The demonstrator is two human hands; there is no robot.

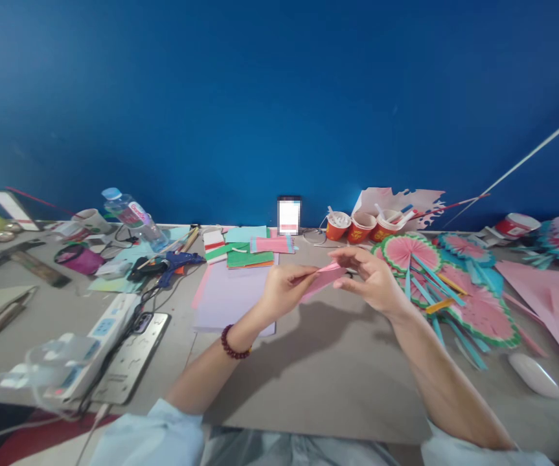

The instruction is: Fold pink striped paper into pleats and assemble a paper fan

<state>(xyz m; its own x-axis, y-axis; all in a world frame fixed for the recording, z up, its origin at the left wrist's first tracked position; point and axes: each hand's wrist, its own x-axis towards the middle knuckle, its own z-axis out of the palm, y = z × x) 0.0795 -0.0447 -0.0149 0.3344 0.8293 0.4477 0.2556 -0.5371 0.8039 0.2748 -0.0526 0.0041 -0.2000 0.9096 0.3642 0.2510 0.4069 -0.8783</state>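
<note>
Above the middle of the desk, my left hand pinches a small piece of pink paper between thumb and fingers. The paper is tilted, and its far end points toward my right hand. That right hand has its fingers stretched out and the thumb apart from them. Its fingertips are at the paper's upper end; whether they touch it I cannot tell. Behind my left hand lies a stack of lilac paper. Just beyond it are green paper pieces and pink pleated strips.
Finished-looking watermelon paper fans lie at right, near a white mouse. Paper cups stand along the blue wall. At left are a bottle, a glue gun, a power strip, a phone and a hammer.
</note>
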